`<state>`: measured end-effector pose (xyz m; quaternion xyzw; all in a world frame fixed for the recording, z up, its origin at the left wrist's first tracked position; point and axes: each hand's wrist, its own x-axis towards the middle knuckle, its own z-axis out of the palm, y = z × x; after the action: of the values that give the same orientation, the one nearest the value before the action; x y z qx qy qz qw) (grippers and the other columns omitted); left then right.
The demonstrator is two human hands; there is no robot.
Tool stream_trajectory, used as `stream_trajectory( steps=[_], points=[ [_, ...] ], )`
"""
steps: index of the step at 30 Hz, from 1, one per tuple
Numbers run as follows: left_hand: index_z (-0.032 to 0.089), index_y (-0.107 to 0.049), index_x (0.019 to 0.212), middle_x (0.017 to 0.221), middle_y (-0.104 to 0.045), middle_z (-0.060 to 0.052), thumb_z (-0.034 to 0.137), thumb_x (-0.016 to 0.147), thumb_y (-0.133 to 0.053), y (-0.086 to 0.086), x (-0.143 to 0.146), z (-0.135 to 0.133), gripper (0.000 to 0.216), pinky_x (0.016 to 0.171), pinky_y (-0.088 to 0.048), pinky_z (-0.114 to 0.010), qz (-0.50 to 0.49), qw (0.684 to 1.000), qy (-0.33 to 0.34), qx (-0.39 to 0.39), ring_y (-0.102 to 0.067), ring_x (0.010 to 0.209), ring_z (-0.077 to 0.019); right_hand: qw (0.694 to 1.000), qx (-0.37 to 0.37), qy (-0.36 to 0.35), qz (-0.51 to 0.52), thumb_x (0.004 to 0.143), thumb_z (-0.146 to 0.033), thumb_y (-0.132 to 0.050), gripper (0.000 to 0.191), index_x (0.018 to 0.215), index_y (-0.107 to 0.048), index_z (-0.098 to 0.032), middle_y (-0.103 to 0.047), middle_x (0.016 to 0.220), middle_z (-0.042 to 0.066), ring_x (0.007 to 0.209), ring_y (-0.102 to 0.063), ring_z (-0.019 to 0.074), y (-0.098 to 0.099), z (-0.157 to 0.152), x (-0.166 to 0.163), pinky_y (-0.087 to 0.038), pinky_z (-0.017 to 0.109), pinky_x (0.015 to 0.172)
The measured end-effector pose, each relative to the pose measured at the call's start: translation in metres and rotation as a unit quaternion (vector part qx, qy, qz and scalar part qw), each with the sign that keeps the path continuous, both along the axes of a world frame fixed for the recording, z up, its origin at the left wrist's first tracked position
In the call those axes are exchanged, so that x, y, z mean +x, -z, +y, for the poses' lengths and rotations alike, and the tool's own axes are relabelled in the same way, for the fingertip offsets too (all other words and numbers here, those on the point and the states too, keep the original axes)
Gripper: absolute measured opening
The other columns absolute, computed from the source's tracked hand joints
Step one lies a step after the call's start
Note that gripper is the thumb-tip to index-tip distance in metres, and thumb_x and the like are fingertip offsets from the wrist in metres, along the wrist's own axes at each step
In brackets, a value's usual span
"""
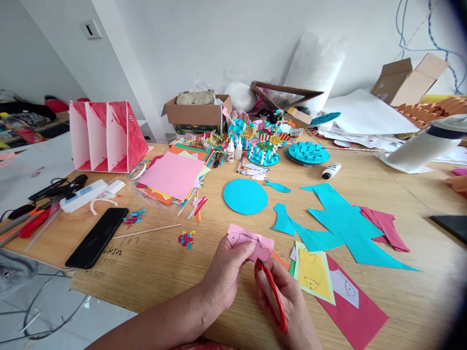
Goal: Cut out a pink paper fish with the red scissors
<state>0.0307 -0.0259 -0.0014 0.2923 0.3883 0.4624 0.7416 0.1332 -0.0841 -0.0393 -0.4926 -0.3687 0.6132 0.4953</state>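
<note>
My left hand [224, 270] pinches a piece of pink paper [265, 243] with a fish outline drawn on it, thumb on top. In my right hand [288, 294] are red-handled scissors [277, 301], their blade end at the paper's lower right edge. How far the blades are apart is hidden by the paper. Just right of my hands lie a yellow paper with a drawn fish [310, 272], a lilac paper with a drawn fish [345, 287] and a crimson sheet [359, 318]. Beyond the hands rest a blue paper circle [245, 196] and a blue cut-out fish [278, 186].
Blue paper offcuts [328, 223] spread to the right. A coloured paper stack [175, 175], a black phone [98, 238] and a thin wooden stick [146, 231] lie left. Farther back stand glue bottles [230, 150], fish decorations [260, 138] and a cardboard box [199, 114]. A white bottle [425, 148] leans at right.
</note>
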Motion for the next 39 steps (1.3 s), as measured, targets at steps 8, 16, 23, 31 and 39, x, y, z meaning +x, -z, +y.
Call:
stream_trajectory(
  steps=[8, 16, 23, 31, 39],
  points=[
    [0.015, -0.054, 0.070, 0.063, -0.054, 0.001, 0.024, 0.068, -0.064, -0.003, 0.000, 0.000, 0.013, 0.065, -0.037, -0.025, -0.006, 1.000, -0.013, -0.008, -0.048, 0.063, -0.0118, 1.000, 0.000, -0.005, -0.008, 0.074, -0.051, -0.059, 0.034, 0.073, -0.050, -0.019, -0.034, 0.055, -0.008, 0.045, -0.029, 0.0064, 0.002, 0.002, 0.000, -0.022, 0.019, 0.041],
    [0.016, -0.055, 0.066, 0.062, -0.053, 0.002, 0.026, 0.062, -0.067, -0.006, 0.000, 0.002, 0.015, 0.064, -0.036, -0.024, 0.018, 0.999, -0.028, -0.012, -0.048, 0.063, -0.0119, 1.000, 0.001, -0.010, -0.029, 0.075, -0.052, -0.058, 0.036, 0.067, -0.044, -0.020, -0.034, 0.053, -0.008, 0.044, -0.030, 0.0067, 0.006, 0.002, 0.000, -0.022, 0.020, 0.041],
    [0.016, -0.054, 0.068, 0.064, -0.054, 0.002, 0.023, 0.065, -0.065, -0.004, -0.001, 0.004, 0.013, 0.063, -0.036, -0.023, 0.014, 0.999, -0.035, 0.004, -0.048, 0.063, -0.0111, 0.999, 0.001, -0.008, -0.050, 0.075, -0.050, -0.059, 0.035, 0.066, -0.045, -0.019, -0.037, 0.054, -0.007, 0.045, -0.032, 0.0072, 0.008, 0.003, -0.001, -0.023, 0.021, 0.042],
    [0.016, -0.050, 0.066, 0.059, -0.047, 0.004, 0.023, 0.069, -0.062, 0.000, -0.003, 0.005, 0.014, 0.057, -0.033, -0.021, 0.034, 0.998, -0.034, 0.030, -0.040, 0.056, -0.0085, 0.996, -0.006, -0.029, -0.088, 0.079, -0.053, -0.051, 0.036, 0.068, -0.045, -0.019, -0.035, 0.052, -0.008, 0.045, -0.032, 0.0081, 0.007, 0.002, 0.000, -0.022, 0.021, 0.042],
    [0.016, -0.053, 0.068, 0.062, -0.052, 0.003, 0.022, 0.068, -0.061, -0.002, -0.002, 0.003, 0.010, 0.062, -0.035, -0.022, 0.033, 0.999, -0.031, 0.019, -0.045, 0.060, -0.0102, 0.998, 0.007, -0.035, -0.059, 0.078, -0.050, -0.055, 0.033, 0.068, -0.046, -0.020, -0.036, 0.055, -0.007, 0.048, -0.032, 0.0093, -0.007, 0.002, 0.000, -0.027, 0.020, 0.044]
  ],
)
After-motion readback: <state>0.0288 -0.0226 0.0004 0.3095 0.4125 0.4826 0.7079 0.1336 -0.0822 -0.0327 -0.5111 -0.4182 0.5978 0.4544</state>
